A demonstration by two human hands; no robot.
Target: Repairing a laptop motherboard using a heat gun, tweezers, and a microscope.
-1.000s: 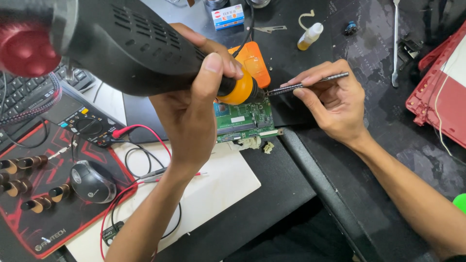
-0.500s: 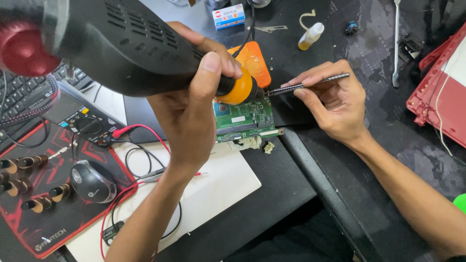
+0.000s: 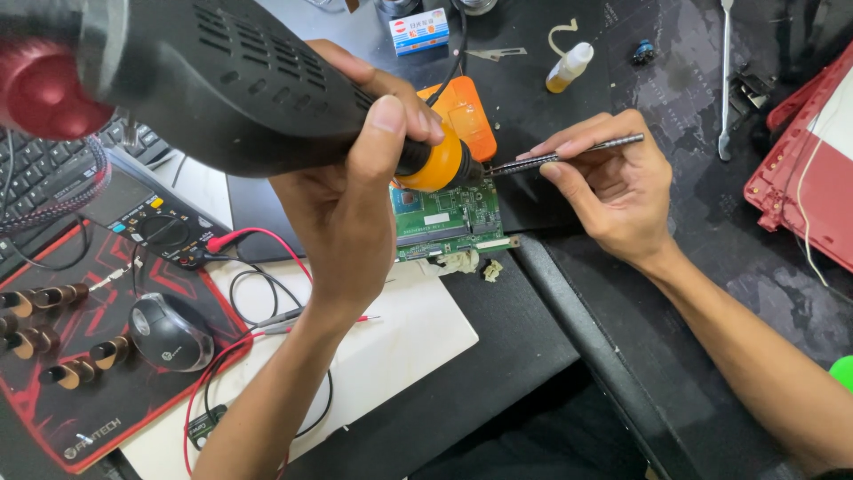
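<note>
A bulky black plastic hot-air gun (image 3: 222,84) with vented sides, a red rear cap and an orange nozzle collar is gripped by the left hand (image 3: 351,191), the fingers wrapped fully round its barrel. Its nozzle is pointed down at a small green printed circuit board (image 3: 444,220), which is laid flat on the dark tabletop (image 3: 533,80) toward its far edge, well in from the corners. A slim knurled metal pair of tweezers (image 3: 569,154) is pinched between thumb and fingers of the right hand (image 3: 609,191), its tip brought against the nozzle just above the board.

Heat could be spread too widely if the nozzle drifts, so that neighbouring parts on the board might be loosened or scorched; the fingertips are held near the hot collar and could be burned. An orange plastic case (image 3: 462,116) lying just behind the board could be softened. A red test lead (image 3: 258,236) is trailed across a white sheet (image 3: 400,338) nearby and might be snagged by the forearm.
</note>
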